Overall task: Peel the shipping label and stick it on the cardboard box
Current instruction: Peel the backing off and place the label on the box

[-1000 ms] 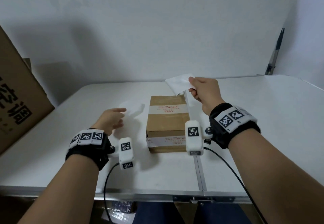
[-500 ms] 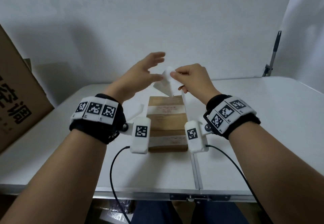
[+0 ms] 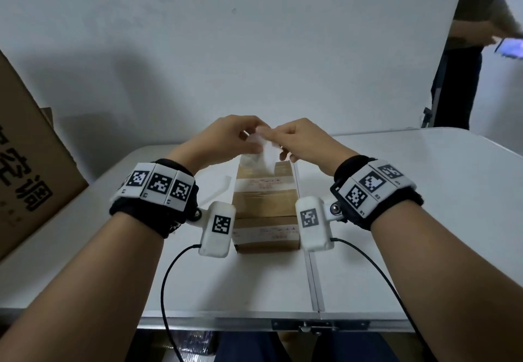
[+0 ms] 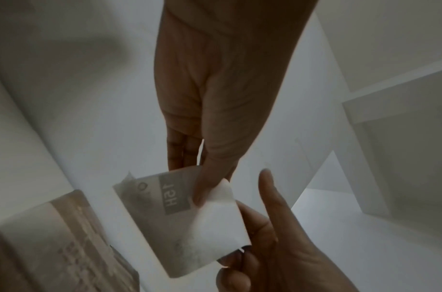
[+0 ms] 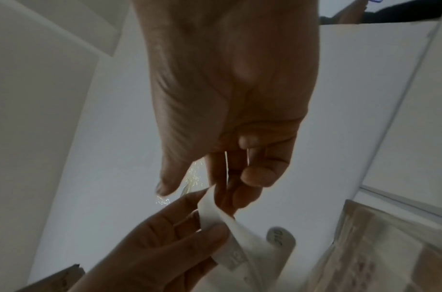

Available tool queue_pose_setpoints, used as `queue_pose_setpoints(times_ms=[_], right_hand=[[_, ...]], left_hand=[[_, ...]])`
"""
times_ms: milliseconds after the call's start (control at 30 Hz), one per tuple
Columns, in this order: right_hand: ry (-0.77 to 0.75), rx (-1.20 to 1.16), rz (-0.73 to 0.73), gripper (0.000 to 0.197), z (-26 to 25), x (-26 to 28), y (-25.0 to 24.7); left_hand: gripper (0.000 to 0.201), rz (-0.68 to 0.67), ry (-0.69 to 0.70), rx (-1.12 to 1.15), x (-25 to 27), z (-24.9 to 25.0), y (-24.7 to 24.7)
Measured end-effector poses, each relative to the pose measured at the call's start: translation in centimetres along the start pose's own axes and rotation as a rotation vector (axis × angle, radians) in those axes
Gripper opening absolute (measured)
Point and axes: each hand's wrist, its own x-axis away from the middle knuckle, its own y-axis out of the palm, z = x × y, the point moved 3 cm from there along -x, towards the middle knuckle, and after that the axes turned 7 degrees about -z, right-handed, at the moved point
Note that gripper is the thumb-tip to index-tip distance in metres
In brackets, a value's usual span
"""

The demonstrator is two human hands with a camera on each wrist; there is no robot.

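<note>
A brown cardboard box [image 3: 266, 206] with two white tape bands lies lengthwise on the white table [image 3: 424, 220]. Above its far end both hands hold a white shipping label [image 3: 264, 149]. My left hand [image 3: 249, 140] pinches one corner with thumb and fingers. My right hand [image 3: 273, 136] pinches the adjoining edge. In the left wrist view the label [image 4: 180, 217] shows mirrored print and a curled white corner under the left thumb [image 4: 205, 189]. In the right wrist view the label [image 5: 240, 235] bends between the right fingertips [image 5: 220, 195] and the left hand [image 5: 152, 247].
A large printed carton [image 3: 28, 163] leans at the table's left edge. A white paper strip [image 3: 218, 189] lies left of the box. Down the table, right of the box, runs a seam [image 3: 314, 276]. Another person [image 3: 475, 50] stands at the back right beside a stand [image 3: 427, 118].
My left hand rose from the table and took hold of the label beside my right hand. The label came lower and nearer, over the box's far end.
</note>
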Motion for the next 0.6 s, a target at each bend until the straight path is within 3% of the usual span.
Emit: queue_pose_setpoints(times_ms=[67,200,433,600], right_hand=[[0.046,-0.126,0.027,0.059,0.5,-0.2,-0.1],[0.089,-0.271,0.07,0.024,1.8,-0.4,-0.5],[0.212,-0.607,-0.22,0.033,2.6,0.7,0.6],[0.2,-0.656,-0.111,0.04,3.1,0.4,0.2]], left_hand=[[0.03,0.031,-0.001,0.084,-0.1,-0.4,-0.1],[0.029,0.061,0.018,0.248,0.3,-1.1,0.1],[0.015,0.131,0.071,0.332,0.7,-0.9,0.7],[0.013,0.104,0.106,0.245,0.9,-0.3,0.8]])
